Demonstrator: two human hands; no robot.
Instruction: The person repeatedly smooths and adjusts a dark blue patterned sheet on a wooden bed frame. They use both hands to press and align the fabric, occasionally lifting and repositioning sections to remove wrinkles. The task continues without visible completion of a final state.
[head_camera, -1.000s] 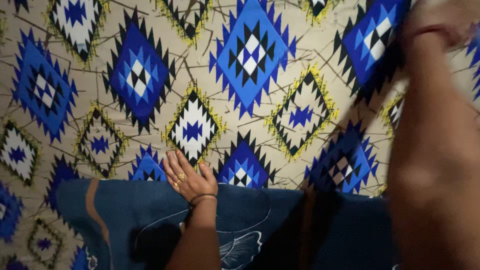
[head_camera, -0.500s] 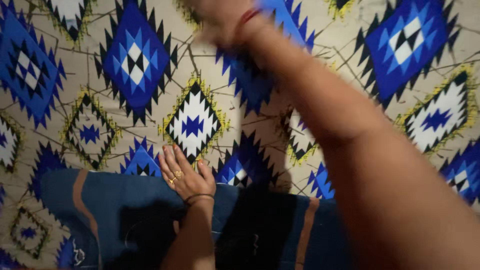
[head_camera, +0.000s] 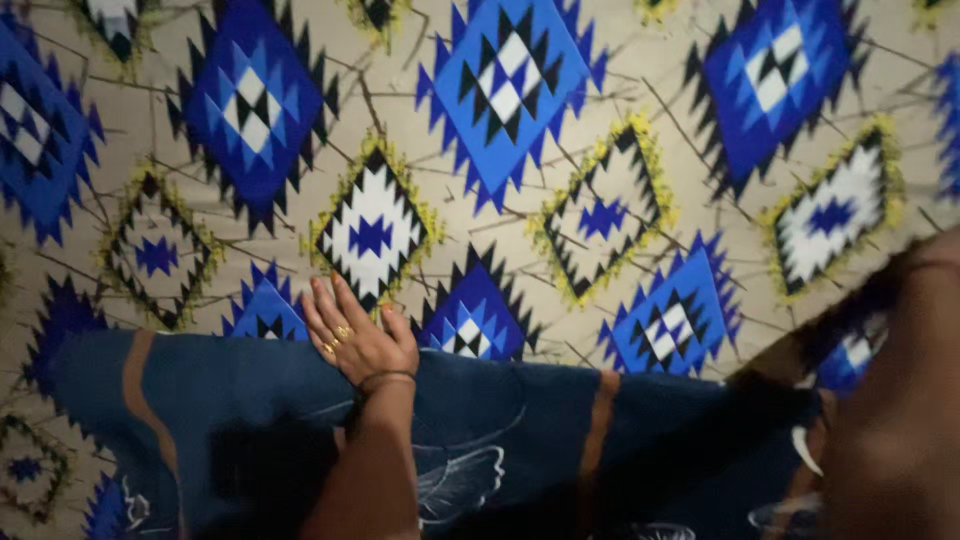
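One hand, the left hand (head_camera: 355, 338), lies flat and released on the far edge of the dark blue cloth (head_camera: 500, 440), which sits spread near the viewer over the patterned sheet (head_camera: 600, 120). Right arm (head_camera: 900, 420) is blurred; its hand's grip cannot be told.

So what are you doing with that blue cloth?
A person's left hand lies flat, palm down, on the top edge of a dark blue cloth with brown stripes. That cloth is spread over a beige patterned sheet with blue diamonds. The right arm is blurred at the right edge; its hand isn't visible.
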